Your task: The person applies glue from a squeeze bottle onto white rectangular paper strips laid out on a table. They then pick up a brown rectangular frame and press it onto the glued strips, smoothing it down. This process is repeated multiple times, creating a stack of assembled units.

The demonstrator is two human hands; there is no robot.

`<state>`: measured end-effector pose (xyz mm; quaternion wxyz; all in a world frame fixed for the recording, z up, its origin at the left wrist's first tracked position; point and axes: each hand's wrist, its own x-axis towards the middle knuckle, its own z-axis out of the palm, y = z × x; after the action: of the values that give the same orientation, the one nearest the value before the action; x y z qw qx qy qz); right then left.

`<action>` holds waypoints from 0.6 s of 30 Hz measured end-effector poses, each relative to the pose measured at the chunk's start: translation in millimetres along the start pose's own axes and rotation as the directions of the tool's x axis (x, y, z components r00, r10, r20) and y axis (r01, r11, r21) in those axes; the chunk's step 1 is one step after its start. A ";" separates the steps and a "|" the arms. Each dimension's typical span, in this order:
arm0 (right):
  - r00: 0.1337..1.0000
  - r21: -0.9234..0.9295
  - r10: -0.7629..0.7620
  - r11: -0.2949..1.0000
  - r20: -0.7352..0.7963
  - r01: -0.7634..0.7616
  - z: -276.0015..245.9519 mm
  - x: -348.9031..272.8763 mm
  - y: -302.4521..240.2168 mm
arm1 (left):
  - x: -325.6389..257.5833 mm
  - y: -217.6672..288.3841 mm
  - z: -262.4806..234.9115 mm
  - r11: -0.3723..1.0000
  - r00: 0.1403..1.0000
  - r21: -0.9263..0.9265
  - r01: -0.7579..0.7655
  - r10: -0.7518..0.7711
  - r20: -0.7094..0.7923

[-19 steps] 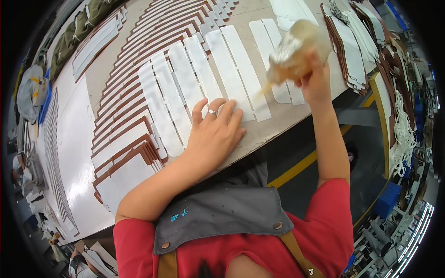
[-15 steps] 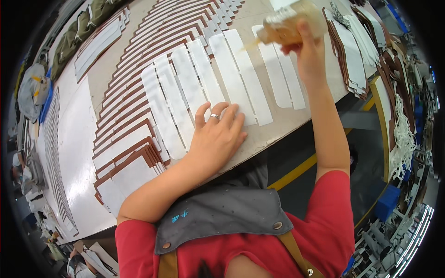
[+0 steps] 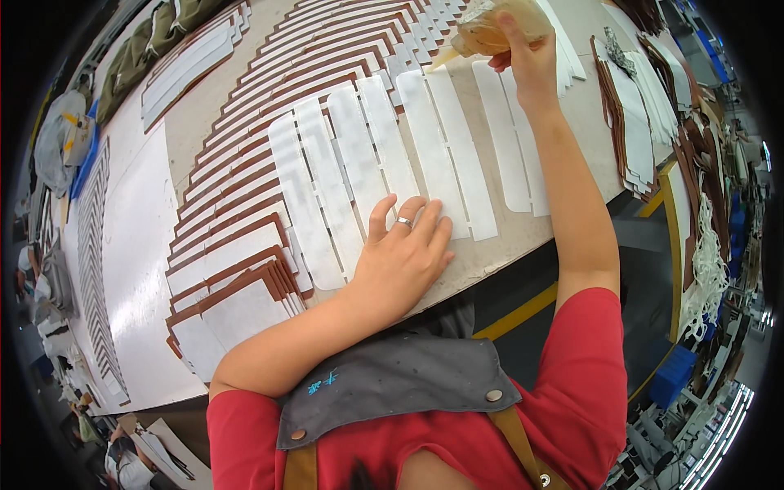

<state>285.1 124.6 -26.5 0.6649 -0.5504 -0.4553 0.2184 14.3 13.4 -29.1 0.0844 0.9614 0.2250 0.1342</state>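
My right hand [image 3: 529,65] is closed around a clear squeeze bottle [image 3: 490,33] of amber liquid, tilted with its yellowish nozzle pointing down and left. The nozzle tip is at the far end of a white slotted panel [image 3: 447,155]; whether it touches cannot be told. My left hand [image 3: 406,257], with a ring on one finger, lies flat with fingers spread over the near ends of the white panels. To its left another pair of white panels [image 3: 314,188] lies side by side. One more white panel [image 3: 508,139] rests to the right, partly behind my right forearm.
Overlapping rows of brown-edged white pieces [image 3: 237,196] fan out across the table [image 3: 139,286] on the left. Stacks of brown and white pieces [image 3: 625,122] stand at the right edge. Beyond it hang white cords [image 3: 706,261]. A blue bin [image 3: 673,376] is lower right.
My right hand has moved the bottle slightly up and left, bringing its nozzle to the far end of the middle panel. My left hand still rests on the panels; the view has shifted a little.
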 end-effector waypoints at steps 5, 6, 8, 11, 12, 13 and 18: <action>0.995 -0.024 0.043 0.999 0.086 -0.041 -16.7 -16.1 -5.3 | 1.2 1.2 -2.5 1.000 0.999 -0.019 0.010 -0.009 0.031; 0.995 -0.023 0.044 0.999 0.085 -0.042 -19.0 -20.6 -6.6 | 1.3 1.3 -2.8 1.000 0.999 -0.017 0.011 -0.010 0.033; 0.996 -0.020 0.047 0.999 0.081 -0.045 -22.7 -33.5 -12.5 | 1.5 1.6 -3.3 1.000 0.999 -0.011 0.011 -0.011 0.037; 0.996 -0.036 0.066 0.997 0.056 -0.064 -29.3 -53.8 -21.7 | 1.3 1.7 -2.3 1.000 1.000 -0.013 0.014 -0.013 0.023; 0.995 -0.037 0.080 0.996 0.056 -0.078 -31.5 -61.1 -25.6 | 1.3 1.8 -2.1 1.000 1.000 -0.013 0.013 -0.013 0.023; 0.994 -0.039 0.093 0.995 0.057 -0.091 -33.8 -68.4 -30.1 | 1.4 2.1 -2.1 1.000 1.000 -0.012 0.013 -0.013 0.023; 0.978 -0.015 0.172 0.985 0.122 -0.171 -54.9 -100.1 -39.9 | 1.7 1.5 0.1 1.000 1.000 0.000 -0.006 0.006 -0.002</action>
<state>274.0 4.2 -24.8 0.6132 -0.5745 -0.4465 0.3075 16.4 12.9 -28.5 0.0839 0.9619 0.2220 0.1357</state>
